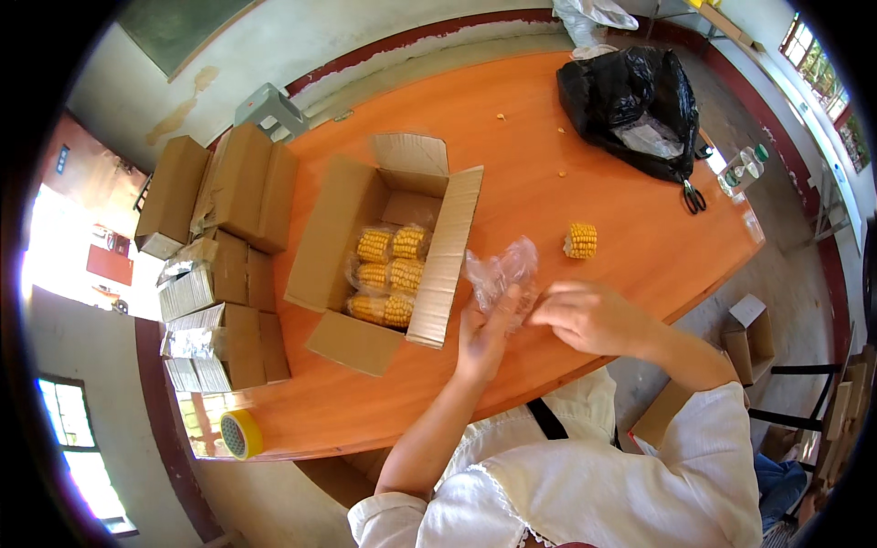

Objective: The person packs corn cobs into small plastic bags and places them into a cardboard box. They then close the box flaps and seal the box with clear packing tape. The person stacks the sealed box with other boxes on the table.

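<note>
Over the table's near side, my left hand (484, 340) grips a clear, crumpled plastic bag (502, 271) between thumb and fingers. The fingertips of my right hand (585, 317) are pinched together at the bag's right edge. Just beyond that hand, a short cut piece of corn on the cob (581, 241) lies bare on the table. Left of the bag stands an open cardboard box (343, 205), its flaps spread. Inside it are several yellow corn pieces (373, 276) in clear plastic, placed in rows. The inside of the bag is hard to make out.
Several closed cardboard boxes (239, 187) are stacked along the orange table's (512, 100) left end. Yellow tape (241, 434) sits at the near left corner. At the far right are a black plastic bag (630, 100), scissors (693, 196) and a clear bottle (744, 169).
</note>
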The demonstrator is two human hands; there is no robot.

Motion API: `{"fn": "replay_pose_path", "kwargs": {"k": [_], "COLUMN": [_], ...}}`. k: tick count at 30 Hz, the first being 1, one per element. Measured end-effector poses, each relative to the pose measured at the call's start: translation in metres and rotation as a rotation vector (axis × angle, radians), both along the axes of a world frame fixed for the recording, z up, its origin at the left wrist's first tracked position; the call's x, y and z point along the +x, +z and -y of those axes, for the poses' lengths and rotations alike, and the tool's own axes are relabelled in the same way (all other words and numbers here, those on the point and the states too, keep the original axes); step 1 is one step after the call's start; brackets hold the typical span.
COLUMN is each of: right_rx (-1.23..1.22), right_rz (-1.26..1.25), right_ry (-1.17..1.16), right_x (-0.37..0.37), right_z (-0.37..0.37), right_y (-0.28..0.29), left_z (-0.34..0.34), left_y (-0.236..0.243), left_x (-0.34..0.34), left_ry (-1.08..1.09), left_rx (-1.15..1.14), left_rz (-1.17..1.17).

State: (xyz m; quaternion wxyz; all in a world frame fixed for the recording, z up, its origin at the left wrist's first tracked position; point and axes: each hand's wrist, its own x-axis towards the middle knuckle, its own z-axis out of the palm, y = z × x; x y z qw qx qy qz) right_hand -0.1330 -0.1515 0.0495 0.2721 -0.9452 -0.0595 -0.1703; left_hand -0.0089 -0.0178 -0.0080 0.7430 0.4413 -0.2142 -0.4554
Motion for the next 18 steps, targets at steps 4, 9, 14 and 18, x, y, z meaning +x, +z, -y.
{"fn": "replay_pose_path", "kwargs": {"k": [4,9,14,18], "right_rx": [0.216,0.19,0.065,0.341], "right_rz": [-0.018,0.143,0.061,-0.085], "right_ry": [-0.049,-0.261,-0.201,-0.236], "right_x": [-0.004,0.017,0.042,0.043], "right_z": [0.005,0.014,0.005,0.008], "right_y": [0.033,0.058,0.02,0.017], "left_z": [0.008,0.004,-0.001,0.016], "left_y": [0.011,0.001,-0.065,-0.033], "left_x": [-0.004,-0.003,0.0,-0.006], "left_ry": [0.123,0.107,0.1,0.021], "left_rx": [-0.031,0.023,-0.152,-0.152], "left_rz": [-0.113,0.062,0.397,0.024]}}
